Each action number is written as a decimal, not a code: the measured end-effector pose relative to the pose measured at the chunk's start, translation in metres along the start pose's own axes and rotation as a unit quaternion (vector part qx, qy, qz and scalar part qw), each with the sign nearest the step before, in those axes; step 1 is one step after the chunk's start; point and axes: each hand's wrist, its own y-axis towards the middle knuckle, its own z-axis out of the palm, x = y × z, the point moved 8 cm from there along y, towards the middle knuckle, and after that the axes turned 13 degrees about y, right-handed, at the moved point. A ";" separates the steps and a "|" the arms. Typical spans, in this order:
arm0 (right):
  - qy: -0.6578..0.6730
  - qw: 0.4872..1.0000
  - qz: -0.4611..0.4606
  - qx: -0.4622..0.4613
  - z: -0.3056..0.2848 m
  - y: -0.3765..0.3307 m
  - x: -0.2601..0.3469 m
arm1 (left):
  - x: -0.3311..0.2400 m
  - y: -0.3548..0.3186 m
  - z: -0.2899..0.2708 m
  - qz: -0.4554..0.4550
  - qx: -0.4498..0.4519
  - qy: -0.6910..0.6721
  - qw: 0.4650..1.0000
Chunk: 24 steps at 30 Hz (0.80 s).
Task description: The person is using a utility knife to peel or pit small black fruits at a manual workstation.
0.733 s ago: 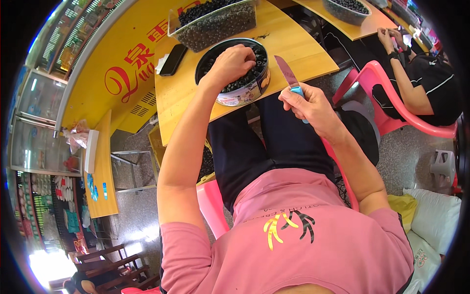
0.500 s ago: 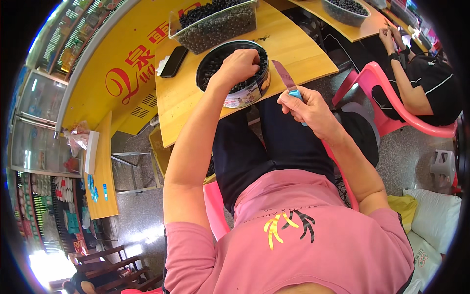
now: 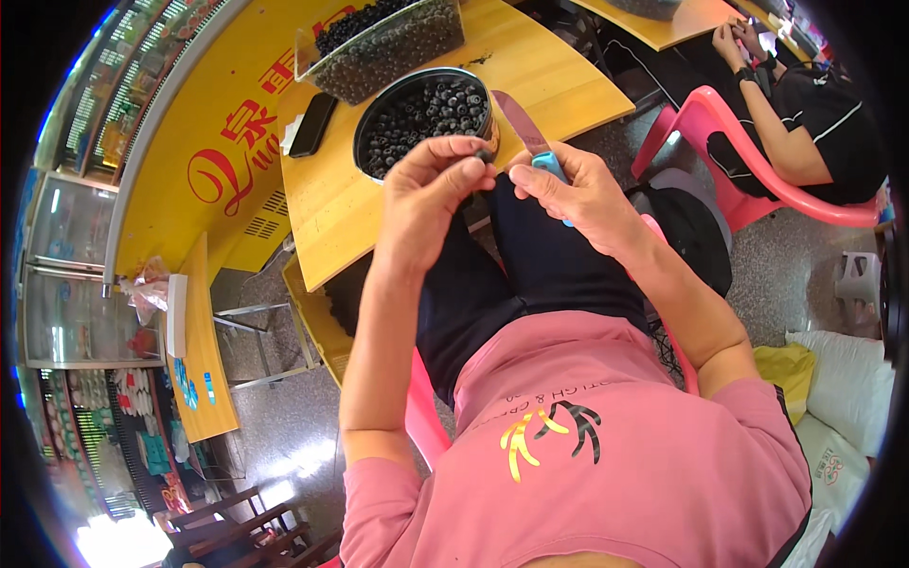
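Left hand [image 3: 431, 194] has lifted out of the round tin [image 3: 424, 114] of small dark ring-shaped fruits and now pinches one dark fruit [image 3: 485, 153] over the lap, just off the table's near edge. Right hand [image 3: 578, 194] is closed around a blue-handled knife [image 3: 530, 137], blade pointing toward the tin. Best to steady the fruit and cut away from the fingers. Yellow wooden table [image 3: 360, 204] carries a clear box [image 3: 388, 47] of fruits and a black phone [image 3: 312, 123]; pink plastic chairs [image 3: 729, 161], speckled floor.
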 end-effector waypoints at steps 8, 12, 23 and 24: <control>0.021 0.998 0.006 0.053 0.013 -0.006 0.003 | 0.028 -0.030 0.012 0.023 -0.035 -0.061 0.997; 0.048 0.998 -0.019 0.036 0.013 -0.006 0.002 | 0.029 -0.036 0.014 0.036 -0.057 -0.030 0.997; 0.036 0.996 0.024 0.083 0.017 -0.006 -0.002 | 0.029 -0.047 0.017 0.068 -0.102 0.117 0.986; 0.036 0.996 0.025 0.081 0.015 -0.006 -0.005 | 0.027 -0.048 0.018 0.067 -0.101 0.117 0.986</control>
